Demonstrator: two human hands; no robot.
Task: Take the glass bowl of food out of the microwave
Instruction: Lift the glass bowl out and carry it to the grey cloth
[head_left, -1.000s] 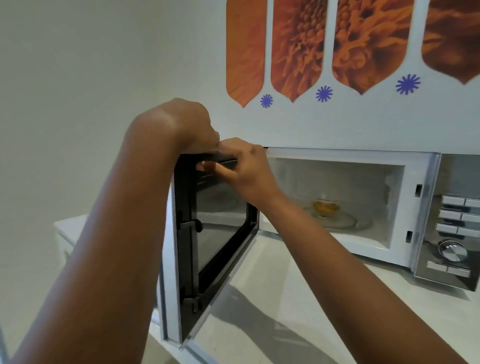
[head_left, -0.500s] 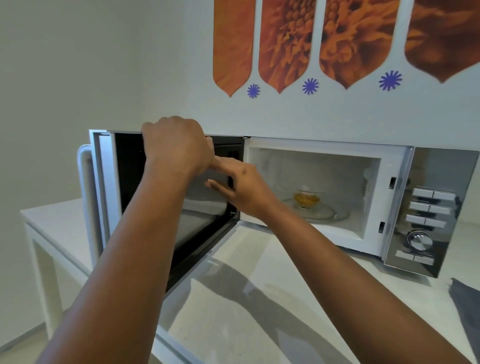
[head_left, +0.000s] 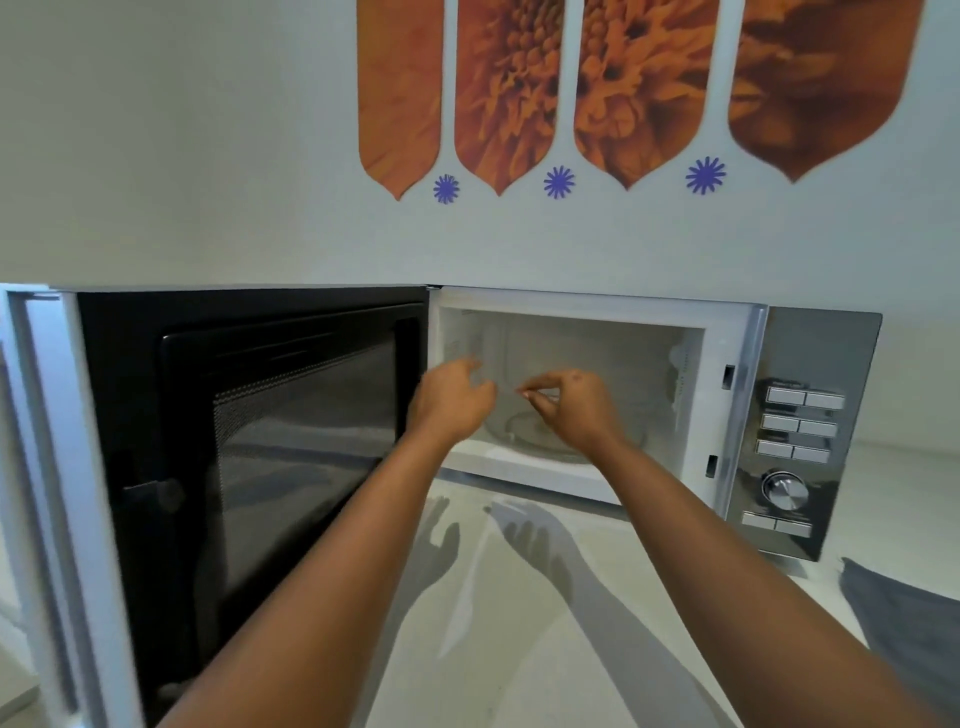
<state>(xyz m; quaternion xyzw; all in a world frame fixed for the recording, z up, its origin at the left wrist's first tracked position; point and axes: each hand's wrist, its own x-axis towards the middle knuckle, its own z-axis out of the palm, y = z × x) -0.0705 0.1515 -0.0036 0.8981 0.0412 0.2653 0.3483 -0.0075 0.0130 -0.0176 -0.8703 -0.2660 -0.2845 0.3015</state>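
Both hands off door (head_left: 249, 441), now at microwave (head_left: 727, 332) mouth. Left hand (head_left: 451, 399) loosely spread, empty; right hand (head_left: 574, 405) grip curled, empty. Glass bowl hidden behind hands, apparently on turntable (head_left: 506, 428). Step: reach-in. Next: cup bowl, lift level

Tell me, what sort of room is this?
Probably a home kitchen or a pantry corner: a white microwave oven with its black-framed door swung open stands on a pale countertop, under orange flower-print wall panels.

Door (head_left: 249, 467) left of microwave (head_left: 727, 405) cavity – control panel (head_left: 800, 431) right
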